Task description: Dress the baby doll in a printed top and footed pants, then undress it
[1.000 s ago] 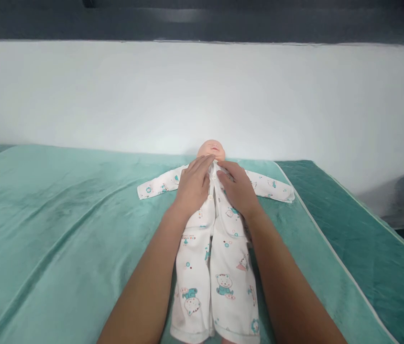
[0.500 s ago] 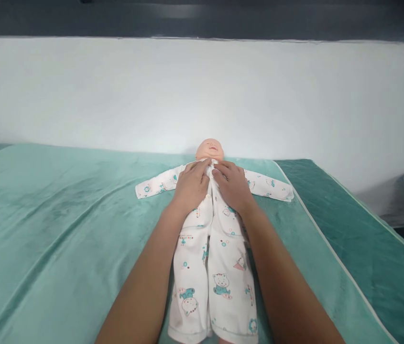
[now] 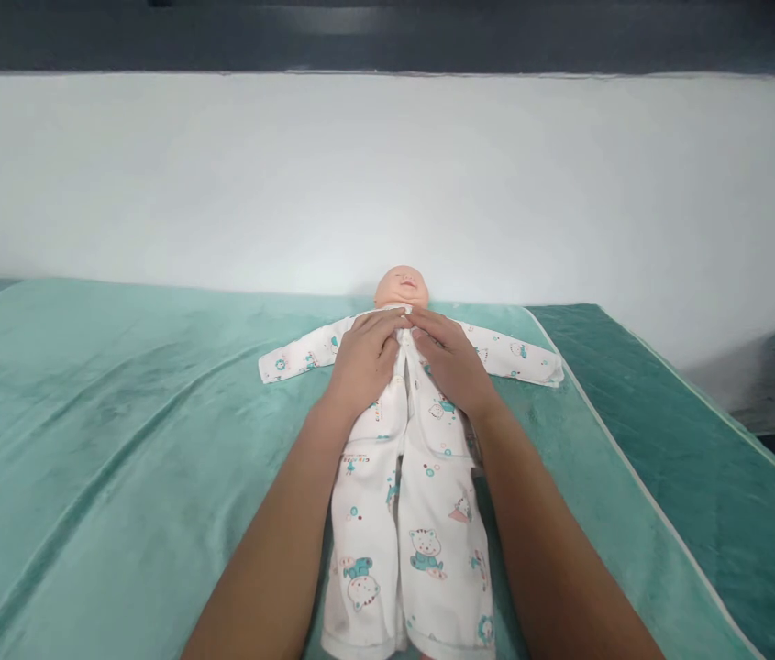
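A baby doll (image 3: 402, 288) lies on its back, head at the far end, with both sleeves spread out sideways. It wears a white printed top (image 3: 516, 355) with small buttons down the front and white printed trousers (image 3: 429, 587) with cartoon animals. My left hand (image 3: 366, 359) rests on the left side of the doll's chest, fingers stretched toward the collar. On the other side of the chest lies my right hand (image 3: 454, 357), its fingers extended as well. The fingertips of both hands come close together just below the doll's neck, covering part of the top's front.
A light green sheet (image 3: 118, 412) with a few creases lies under the doll. To the right, past a white edging, is a darker green cover (image 3: 676, 431). A white wall (image 3: 387, 174) rises behind the doll's head, with a dark band above it.
My fingertips have shifted slightly and come closer together near the collar, the right fingers lying flatter. The doll has barely moved.
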The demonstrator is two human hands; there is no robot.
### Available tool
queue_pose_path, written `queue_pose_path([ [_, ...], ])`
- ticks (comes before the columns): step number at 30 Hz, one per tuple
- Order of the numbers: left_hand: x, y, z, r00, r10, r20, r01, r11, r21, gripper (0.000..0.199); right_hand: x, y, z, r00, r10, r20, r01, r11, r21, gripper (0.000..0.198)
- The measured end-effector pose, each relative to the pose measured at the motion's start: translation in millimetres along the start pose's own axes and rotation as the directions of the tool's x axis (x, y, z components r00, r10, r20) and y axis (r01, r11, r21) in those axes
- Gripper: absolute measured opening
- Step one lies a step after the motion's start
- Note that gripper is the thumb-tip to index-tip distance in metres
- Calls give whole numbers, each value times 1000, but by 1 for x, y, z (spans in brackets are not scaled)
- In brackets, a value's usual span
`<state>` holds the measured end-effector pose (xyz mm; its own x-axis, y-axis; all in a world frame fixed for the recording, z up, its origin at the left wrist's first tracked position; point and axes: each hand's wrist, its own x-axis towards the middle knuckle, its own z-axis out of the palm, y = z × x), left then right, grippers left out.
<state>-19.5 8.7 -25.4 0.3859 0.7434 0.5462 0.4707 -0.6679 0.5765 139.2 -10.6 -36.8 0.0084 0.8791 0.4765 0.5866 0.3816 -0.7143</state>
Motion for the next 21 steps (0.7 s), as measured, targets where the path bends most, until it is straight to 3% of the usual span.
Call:
queue_pose_path([
  [5, -1, 1, 1, 996, -20, -85, 17, 999, -31, 37, -3, -6, 1, 998, 44, -38, -40, 993, 108, 33],
  [10, -8, 10, -1, 992, -38, -117, 29, 997, -75, 35, -10, -15, -3, 983, 88, -161, -51, 974, 220, 25],
  [14, -23, 21, -7, 985, -101, -143, 76, 983, -169, 30, -25, -35, -17, 965, 150, -216, -123, 984, 132, 20],
  [18, -35, 35, -16, 978, -178, -110, 151, 964, -219, 26, -47, -63, -31, 975, 219, -28, -221, 970, -96, 22],
  [21, -36, 41, -26, 968, -252, 8, 246, 936, -253, 21, -57, -78, -31, 962, 256, 100, -219, 933, -284, 26],
])
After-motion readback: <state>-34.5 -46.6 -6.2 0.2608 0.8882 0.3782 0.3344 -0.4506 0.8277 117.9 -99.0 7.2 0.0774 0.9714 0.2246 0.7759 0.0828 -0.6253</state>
